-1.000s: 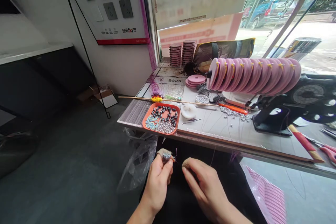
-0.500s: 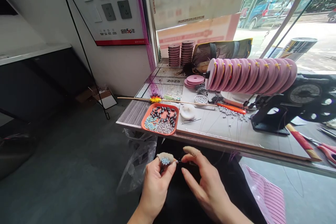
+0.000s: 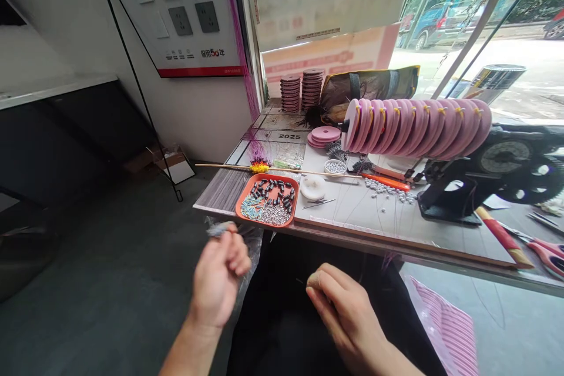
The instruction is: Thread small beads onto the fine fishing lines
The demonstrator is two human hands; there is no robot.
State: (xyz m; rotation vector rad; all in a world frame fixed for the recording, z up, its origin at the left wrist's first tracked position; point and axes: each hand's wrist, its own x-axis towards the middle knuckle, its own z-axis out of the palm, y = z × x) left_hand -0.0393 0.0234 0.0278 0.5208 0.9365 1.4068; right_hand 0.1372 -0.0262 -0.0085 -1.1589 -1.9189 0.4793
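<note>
My left hand point(image 3: 222, 273) is raised left of my lap, just short of the tray, with its fingers curled closed. A pale grey-blue patch point(image 3: 219, 229), blurred, shows at its index finger; what the fingers hold, if anything, is hidden. Over my dark-clothed lap, my right hand point(image 3: 346, 308) pinches thumb and index finger together, a beige finger cot point(image 3: 314, 279) on the index tip. A faint thin sliver shows just left of that pinch, too small to name. Nearest the left hand is the orange tray point(image 3: 238, 209) with black beads point(image 3: 286, 198), turquoise tube beads point(image 3: 251, 208) and small silver beads point(image 3: 274, 214).
Behind the tray a thin stick point(image 3: 211, 165) lies across the table. Right of it are a white round pad point(image 3: 312, 187), needles point(image 3: 318, 202) and loose grey beads point(image 3: 388, 190). Pink spools point(image 3: 414, 128) sit on a black winder point(image 3: 449, 202); scissors point(image 3: 549, 255) lie far right.
My left hand has moved away from the right, up and to the left, and its fingers have curled. My right hand has dropped slightly, its fingers closing from apart into a pinch.
</note>
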